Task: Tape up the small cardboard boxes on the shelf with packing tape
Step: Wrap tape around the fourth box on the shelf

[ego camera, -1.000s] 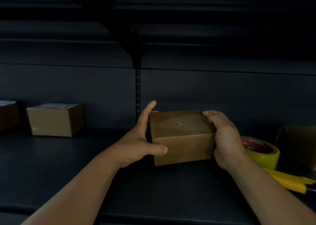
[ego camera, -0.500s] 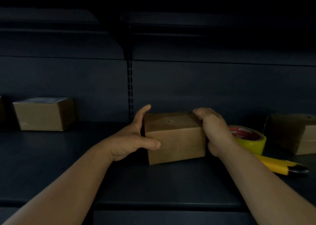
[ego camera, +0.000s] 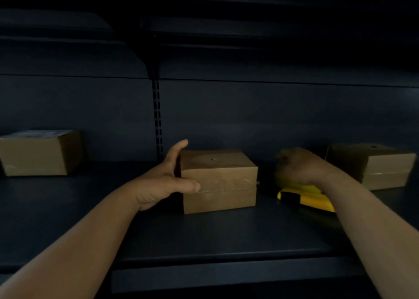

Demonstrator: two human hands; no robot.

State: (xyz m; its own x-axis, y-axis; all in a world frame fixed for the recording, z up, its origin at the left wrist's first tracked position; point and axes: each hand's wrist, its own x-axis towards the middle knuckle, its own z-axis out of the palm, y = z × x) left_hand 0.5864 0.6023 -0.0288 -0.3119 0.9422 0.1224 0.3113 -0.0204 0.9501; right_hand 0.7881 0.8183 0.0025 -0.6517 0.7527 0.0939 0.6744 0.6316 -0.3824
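While the left hand [ego camera: 166,180] clasps the middle box [ego camera: 218,180] — thumb across its front — the right hand [ego camera: 297,166] covers the yellow tape roll [ego camera: 294,185]; its grip is blurred, unreadable.

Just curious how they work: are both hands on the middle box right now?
No, only the left hand holds the middle box; the right hand is over the yellow tape roll.
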